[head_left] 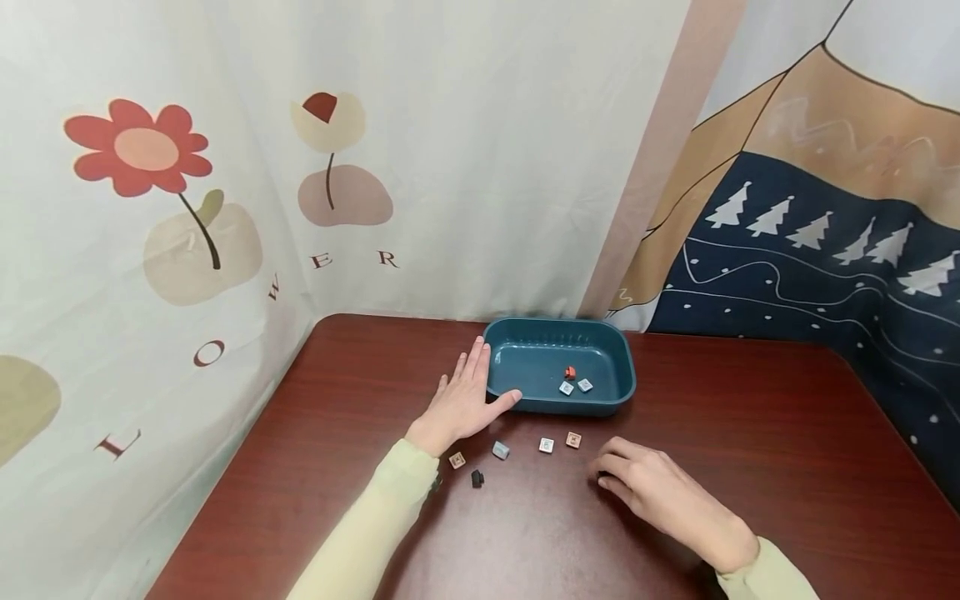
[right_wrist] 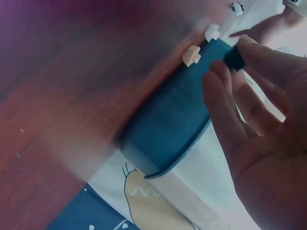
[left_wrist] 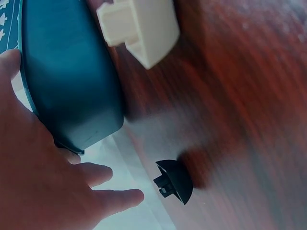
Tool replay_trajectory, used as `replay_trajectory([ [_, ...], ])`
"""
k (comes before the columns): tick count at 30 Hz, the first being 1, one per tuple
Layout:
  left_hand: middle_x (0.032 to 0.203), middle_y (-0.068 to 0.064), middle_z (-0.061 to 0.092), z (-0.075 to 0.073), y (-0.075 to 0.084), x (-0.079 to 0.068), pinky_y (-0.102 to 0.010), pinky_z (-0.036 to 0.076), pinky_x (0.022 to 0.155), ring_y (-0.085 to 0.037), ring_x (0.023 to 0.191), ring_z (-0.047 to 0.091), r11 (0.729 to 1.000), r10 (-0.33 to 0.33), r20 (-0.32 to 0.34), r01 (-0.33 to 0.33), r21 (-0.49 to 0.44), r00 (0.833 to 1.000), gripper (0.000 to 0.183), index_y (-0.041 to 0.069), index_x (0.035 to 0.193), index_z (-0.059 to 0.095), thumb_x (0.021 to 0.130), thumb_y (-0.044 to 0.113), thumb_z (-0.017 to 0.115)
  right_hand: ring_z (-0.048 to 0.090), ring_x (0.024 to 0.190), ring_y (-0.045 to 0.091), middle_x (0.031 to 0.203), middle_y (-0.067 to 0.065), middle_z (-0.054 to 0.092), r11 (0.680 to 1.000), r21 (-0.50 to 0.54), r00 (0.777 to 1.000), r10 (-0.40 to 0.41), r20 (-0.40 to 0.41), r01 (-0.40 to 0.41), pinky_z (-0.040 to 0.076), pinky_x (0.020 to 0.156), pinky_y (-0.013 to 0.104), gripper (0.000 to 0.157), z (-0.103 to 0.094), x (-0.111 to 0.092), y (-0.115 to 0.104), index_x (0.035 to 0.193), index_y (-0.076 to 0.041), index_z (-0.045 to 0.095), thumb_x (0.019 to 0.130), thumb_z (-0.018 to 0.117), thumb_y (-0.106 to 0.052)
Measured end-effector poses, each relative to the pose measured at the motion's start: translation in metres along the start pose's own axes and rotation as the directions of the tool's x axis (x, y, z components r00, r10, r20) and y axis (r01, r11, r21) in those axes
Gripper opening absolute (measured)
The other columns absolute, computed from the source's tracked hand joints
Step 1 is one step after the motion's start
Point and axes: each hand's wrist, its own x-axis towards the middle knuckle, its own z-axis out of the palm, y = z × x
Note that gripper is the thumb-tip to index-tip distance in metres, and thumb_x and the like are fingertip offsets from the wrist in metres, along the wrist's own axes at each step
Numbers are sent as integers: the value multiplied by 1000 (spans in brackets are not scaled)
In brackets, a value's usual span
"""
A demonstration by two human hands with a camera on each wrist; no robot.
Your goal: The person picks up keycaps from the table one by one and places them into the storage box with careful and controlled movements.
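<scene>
My right hand, over the table right of the loose pieces, pinches a small dark block between thumb and fingertips. With straight, spread fingers, my left hand rests against the left side of a dark teal basin, thumb over its front rim. Inside the basin lie an orange-red piece and two pale blocks. In front of it are a white block, a tan block and a light blue-grey block. By the left wrist lie a cream block and a black domed piece with a stem.
The reddish-brown wooden table extends to both sides of the basin. A white curtain with printed flowers hangs behind and left, and a navy and tan printed cloth hangs at the right.
</scene>
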Motion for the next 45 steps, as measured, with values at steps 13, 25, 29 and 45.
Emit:
replay_trajectory([
  [13, 175, -4, -2, 0, 1, -1, -69, 19, 119, -37, 158, 11, 1000, 5, -9, -5, -14, 1000, 104, 8, 167, 7, 97, 74, 47, 68, 86, 10, 101, -1, 68, 994, -82, 954, 46, -295, -74, 60, 73, 33, 29, -19, 24, 12, 104, -10, 77, 78, 89, -4],
  [25, 175, -3, -2, -1, 1, 0, -68, 19, 119, -36, 159, 10, 1000, 1, -12, -1, -8, 1000, 104, 9, 167, 8, 97, 74, 47, 68, 93, 17, 105, 2, 69, 988, -16, 922, 136, -362, -152, 59, 78, 39, 27, -32, 47, 19, 111, -8, 78, 85, 85, -5],
  [29, 175, -3, -3, -1, 2, -1, -67, 19, 119, -34, 159, 9, 1000, -6, -4, 6, 5, 1000, 105, 11, 168, 6, 96, 76, 46, 67, 94, 17, 106, 2, 69, 985, 9, 914, 164, -371, -173, 59, 76, 39, 28, -32, 53, 19, 113, -7, 78, 85, 84, -5],
  [45, 175, -3, -2, -2, 2, -3, -67, 20, 119, -35, 159, 11, 1000, -4, -11, 4, -2, 1000, 105, 9, 168, 7, 96, 76, 46, 68, 95, 18, 106, 2, 71, 969, 82, 876, 246, -414, -233, 57, 75, 33, 28, -27, 68, 22, 114, -7, 78, 86, 84, -6],
])
